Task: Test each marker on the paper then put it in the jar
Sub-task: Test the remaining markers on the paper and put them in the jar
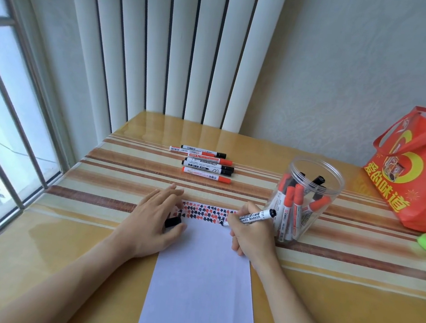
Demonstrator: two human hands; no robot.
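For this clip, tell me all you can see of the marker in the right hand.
The marker has a white barrel printed "BOARD MARKER" and a black butt end pointing up and right toward the jar. It looks like plastic. It is uncapped and tilted, its tip on the paper at the right end of the rows of red and black marks. The right hand grips it like a pen; a black cap sits under the left hand.

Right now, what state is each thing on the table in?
marker: uncapped, gripped by right hand, tip on paper
black cap: off, under left hand
paper: flat, top rows filled with red and black marks
jar: upright, open, holding markers
loose markers: capped, lying beyond paper
red bag: standing, open
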